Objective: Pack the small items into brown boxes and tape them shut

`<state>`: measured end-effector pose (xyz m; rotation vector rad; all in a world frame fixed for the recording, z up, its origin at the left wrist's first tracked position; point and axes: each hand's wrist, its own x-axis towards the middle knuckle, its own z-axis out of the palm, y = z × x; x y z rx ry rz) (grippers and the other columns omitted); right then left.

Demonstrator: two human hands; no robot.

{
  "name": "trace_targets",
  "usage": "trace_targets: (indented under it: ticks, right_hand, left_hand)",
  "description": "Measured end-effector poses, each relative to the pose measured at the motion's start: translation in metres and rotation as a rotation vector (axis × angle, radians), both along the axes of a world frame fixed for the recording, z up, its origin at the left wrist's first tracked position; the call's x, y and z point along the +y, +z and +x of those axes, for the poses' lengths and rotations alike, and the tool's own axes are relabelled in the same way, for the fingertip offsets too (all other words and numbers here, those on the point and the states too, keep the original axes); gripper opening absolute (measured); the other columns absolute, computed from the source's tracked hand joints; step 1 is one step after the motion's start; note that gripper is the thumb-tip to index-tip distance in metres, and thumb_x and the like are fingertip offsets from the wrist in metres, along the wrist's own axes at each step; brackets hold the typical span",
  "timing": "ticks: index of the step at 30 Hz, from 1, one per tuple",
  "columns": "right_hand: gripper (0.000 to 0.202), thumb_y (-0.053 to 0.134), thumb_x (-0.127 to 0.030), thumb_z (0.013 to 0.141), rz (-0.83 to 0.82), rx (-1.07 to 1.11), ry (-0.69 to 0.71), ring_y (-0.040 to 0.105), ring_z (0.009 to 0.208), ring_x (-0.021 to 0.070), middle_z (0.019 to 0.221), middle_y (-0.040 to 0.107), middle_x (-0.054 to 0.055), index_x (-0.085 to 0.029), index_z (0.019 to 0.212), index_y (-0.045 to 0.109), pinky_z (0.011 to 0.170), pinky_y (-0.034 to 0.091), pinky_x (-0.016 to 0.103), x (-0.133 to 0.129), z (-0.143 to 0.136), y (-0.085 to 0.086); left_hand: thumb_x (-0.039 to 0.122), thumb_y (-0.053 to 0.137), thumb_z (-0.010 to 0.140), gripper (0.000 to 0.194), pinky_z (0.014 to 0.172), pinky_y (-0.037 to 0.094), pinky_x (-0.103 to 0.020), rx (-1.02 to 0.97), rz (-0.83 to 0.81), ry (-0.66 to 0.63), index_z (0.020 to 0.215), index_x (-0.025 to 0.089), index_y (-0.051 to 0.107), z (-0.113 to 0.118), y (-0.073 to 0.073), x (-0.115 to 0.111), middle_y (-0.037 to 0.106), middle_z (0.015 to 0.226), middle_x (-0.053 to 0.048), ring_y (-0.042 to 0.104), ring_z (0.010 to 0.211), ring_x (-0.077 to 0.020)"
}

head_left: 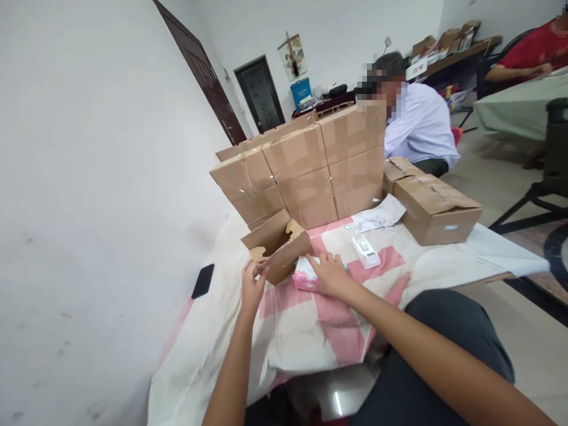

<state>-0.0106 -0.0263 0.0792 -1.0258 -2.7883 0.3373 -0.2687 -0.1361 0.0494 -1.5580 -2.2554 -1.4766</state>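
An open cardboard box [284,260] stands in front of me with its flaps raised. My left hand [254,279] is at its near left corner, with thumb and fingers pinched at the edge of the near flap. Just right of the box lies a pink and white soft pack [303,280], which looks like tissues. Over its top and right side rests my right hand [329,274], its fingers curved round it and partly hiding it. A white handheld device [366,251] lies further right on the cloth.
A wall of taped cardboard boxes [306,171] rises behind the open box. Closed cartons [437,207] and a printed sheet [379,214] are at the right. A black phone [203,281] lies left. A person in a pale shirt [419,124] sits beyond the wall of boxes.
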Motion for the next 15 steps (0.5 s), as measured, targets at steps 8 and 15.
trace_targets:
  ticks: [8,15]
  right_hand:
    - [0.085,0.07,-0.058,0.08,0.056,0.034,0.038,0.059,0.114,0.0438,0.132,0.058,0.027,-0.015,0.149,0.047,0.096,0.043,0.057,0.006,-0.009,-0.016]
    - [0.096,0.086,-0.052,0.064,-0.607,0.192,0.484,0.053,0.135,0.037,0.15,0.054,0.015,-0.022,0.148,0.051,0.113,0.042,0.048,0.028,0.04,0.017]
  left_hand:
    - [0.039,0.064,0.088,0.022,0.12,0.033,-0.055,0.101,0.072,-0.048,0.073,0.024,0.058,0.009,0.003,-0.038,0.075,0.106,-0.006,0.064,0.111,-0.0263]
    - [0.035,0.059,0.092,0.018,0.11,0.047,-0.05,-0.003,0.162,-0.068,0.08,0.023,0.063,0.011,-0.016,-0.048,0.072,0.116,-0.009,0.062,0.122,-0.0266]
